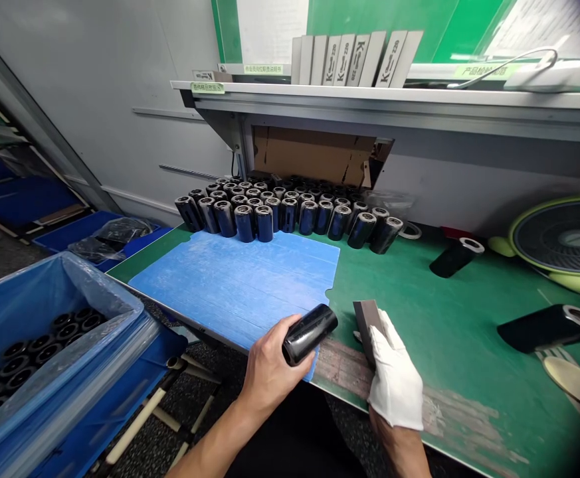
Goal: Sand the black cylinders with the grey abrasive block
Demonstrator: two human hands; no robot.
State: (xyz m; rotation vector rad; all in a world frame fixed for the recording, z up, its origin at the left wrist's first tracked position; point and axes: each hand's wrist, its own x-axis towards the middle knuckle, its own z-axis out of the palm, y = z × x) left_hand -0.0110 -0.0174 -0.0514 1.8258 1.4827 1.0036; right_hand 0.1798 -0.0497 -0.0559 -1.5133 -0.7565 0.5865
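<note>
My bare left hand is wrapped round a glossy black cylinder, tilted over the near edge of a blue sheet. In a white glove, my right hand grips a flat grey-brown sanding block held on edge. The block and the cylinder are apart. Below them the green mat has a worn grey-brown patch along its front edge. Several similar black cylinders stand in rows at the back of the sheet and mat.
A lined blue bin holding black cylinders stands at left. Two more cylinders, one a black cylinder, sit at right near a green-rimmed fan. Overhead, a shelf carries a row of grey boxes.
</note>
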